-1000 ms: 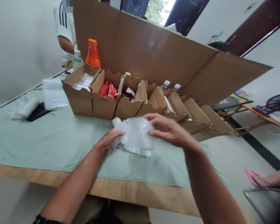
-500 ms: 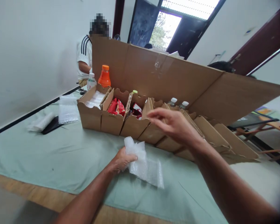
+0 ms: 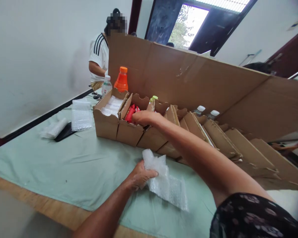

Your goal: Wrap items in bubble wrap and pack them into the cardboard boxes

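My left hand [image 3: 139, 175] rests on the green tablecloth, closed on one end of a sheet of bubble wrap [image 3: 166, 183] that trails to the right. My right hand [image 3: 145, 118] reaches into a row of open cardboard boxes [image 3: 129, 132], over the third box from the left, beside the red packets [image 3: 130, 113]. Its fingers curl down inside the box and their tips are hidden. The leftmost box [image 3: 106, 123] holds clear plastic wrap.
A tall cardboard sheet [image 3: 188, 79] stands behind the boxes. An orange bottle [image 3: 121, 80], a water bottle [image 3: 106, 85] and two white-capped bottles [image 3: 206, 110] stand by it. More bubble wrap [image 3: 81, 114] and a dark flat object [image 3: 64, 132] lie at left. Another person [image 3: 99, 59] sits behind.
My right hand let go of the bubble wrap and moved forward and left into the boxes. My left hand kept hold of the sheet. The view lifted.
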The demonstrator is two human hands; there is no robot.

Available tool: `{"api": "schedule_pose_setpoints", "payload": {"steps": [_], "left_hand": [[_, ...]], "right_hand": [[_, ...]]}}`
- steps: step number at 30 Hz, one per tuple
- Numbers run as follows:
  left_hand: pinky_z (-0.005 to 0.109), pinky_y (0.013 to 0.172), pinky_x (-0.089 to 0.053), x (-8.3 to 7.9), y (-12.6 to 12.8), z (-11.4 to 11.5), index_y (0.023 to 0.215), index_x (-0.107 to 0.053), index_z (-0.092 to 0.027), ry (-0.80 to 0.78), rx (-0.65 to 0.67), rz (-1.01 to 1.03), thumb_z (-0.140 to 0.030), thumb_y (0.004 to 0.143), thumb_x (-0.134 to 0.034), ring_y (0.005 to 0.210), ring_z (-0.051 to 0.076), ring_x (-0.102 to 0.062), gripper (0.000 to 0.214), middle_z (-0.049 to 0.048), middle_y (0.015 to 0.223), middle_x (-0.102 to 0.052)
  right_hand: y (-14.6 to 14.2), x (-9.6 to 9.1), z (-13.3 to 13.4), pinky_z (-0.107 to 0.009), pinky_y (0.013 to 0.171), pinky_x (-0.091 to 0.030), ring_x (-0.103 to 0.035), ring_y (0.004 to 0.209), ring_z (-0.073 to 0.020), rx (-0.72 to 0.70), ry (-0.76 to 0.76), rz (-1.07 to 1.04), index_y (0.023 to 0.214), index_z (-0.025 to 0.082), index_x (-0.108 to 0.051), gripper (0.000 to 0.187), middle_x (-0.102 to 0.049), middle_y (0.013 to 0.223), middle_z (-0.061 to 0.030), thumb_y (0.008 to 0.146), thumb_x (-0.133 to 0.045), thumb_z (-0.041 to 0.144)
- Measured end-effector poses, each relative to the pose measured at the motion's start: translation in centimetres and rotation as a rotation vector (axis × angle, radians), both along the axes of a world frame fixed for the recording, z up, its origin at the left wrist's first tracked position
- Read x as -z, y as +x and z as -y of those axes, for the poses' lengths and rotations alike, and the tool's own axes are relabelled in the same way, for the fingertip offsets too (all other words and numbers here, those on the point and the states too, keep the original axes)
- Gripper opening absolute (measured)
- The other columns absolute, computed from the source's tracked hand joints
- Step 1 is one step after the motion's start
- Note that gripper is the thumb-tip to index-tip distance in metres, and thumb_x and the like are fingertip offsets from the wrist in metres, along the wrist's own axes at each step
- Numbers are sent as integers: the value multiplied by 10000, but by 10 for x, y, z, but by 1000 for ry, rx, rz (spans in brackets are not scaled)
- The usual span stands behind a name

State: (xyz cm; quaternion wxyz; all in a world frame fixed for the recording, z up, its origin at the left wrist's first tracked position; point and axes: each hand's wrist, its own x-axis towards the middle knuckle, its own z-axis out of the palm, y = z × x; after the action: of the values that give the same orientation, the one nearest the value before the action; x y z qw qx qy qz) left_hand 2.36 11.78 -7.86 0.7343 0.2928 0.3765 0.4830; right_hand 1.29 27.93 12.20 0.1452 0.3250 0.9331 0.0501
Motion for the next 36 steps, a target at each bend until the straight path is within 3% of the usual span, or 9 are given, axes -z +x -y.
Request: {"api": "schedule_pose_setpoints", "payload": {"steps": [6, 9, 12, 15, 18, 22, 26, 30, 36], "left_hand": [[309, 802, -509, 8, -8, -4, 990, -717, -146, -75, 4, 107, -302, 533, -927, 845, 217, -687, 526, 71, 937, -758], [306, 794, -517, 9, -12, -3, 1018, -720, -145, -87, 20, 138, -318, 548, -950, 844, 220, -701, 552, 76, 945, -769], [308, 749, -528, 4, -16, 0, 1041, -733, -131, -76, 60, 151, -419, 510, -984, 826, 238, -716, 655, 105, 962, -780], [295, 717, -531, -4, -15, 5, 1052, -740, -123, -58, 78, 140, -480, 446, -1007, 809, 235, -722, 752, 120, 965, -786], [274, 697, -524, -7, -8, 6, 1033, -741, -119, -41, 41, 124, -475, 462, -1002, 748, 192, -702, 721, 102, 925, -779], [276, 677, -516, -6, 2, 2, 1016, -737, -98, -30, -11, 133, -494, 476, -967, 713, 184, -684, 708, 96, 877, -758], [261, 665, -500, -6, 5, 1, 1009, -737, -100, -33, -28, 151, -420, 447, -956, 713, 170, -660, 683, 79, 869, -744], [260, 631, -482, -9, 5, 3, 984, -739, -111, -46, -21, 161, -395, 453, -935, 705, 169, -643, 633, 74, 862, -730], [259, 634, -485, -9, 4, 0, 887, -750, -157, -55, -13, 145, -437, 452, -913, 703, 166, -634, 543, 60, 820, -733]], "right_hand": [[132, -16, 80, -396, 932, -525, -656, 1144, -254, 30, 545, -759, 1050, 211, -712, 152, -717, 1262, -120, 946, -608, 249], [183, 38, 142, -435, 932, -514, -663, 1151, -281, 51, 698, -824, 987, 205, -663, 101, -657, 1389, -152, 899, -636, 165], [197, 107, 184, -393, 857, -501, -711, 1019, -259, 15, 571, -624, 908, 182, -637, 150, -732, 1281, -169, 878, -578, 48], [192, 144, 200, -391, 907, -486, -715, 1074, -241, -26, 445, -561, 942, 172, -651, 233, -726, 1328, -163, 895, -504, -3], [192, 138, 202, -423, 960, -501, -656, 1262, -274, -92, 291, -563, 1137, 144, -672, 386, -678, 1411, -179, 836, -488, -15], [196, 85, 185, -417, 906, -566, -730, 1109, -254, -111, 90, -663, 1164, 203, -711, 340, -775, 1231, -120, 879, -552, 104], [152, 1, 146, -380, 889, -579, -745, 1019, -226, -100, 119, -796, 1148, 240, -737, 258, -800, 1137, -68, 955, -571, 201], [43, -55, 82, -397, 937, -531, -712, 1026, -237, -140, 203, -686, 1108, 211, -762, 265, -792, 1136, -66, 936, -567, 158], [-107, -24, 8, -425, 996, -475, -693, 1126, -315, -35, 54, -158, 951, 171, -793, 208, -795, 1101, -116, 746, -791, 133]]}}
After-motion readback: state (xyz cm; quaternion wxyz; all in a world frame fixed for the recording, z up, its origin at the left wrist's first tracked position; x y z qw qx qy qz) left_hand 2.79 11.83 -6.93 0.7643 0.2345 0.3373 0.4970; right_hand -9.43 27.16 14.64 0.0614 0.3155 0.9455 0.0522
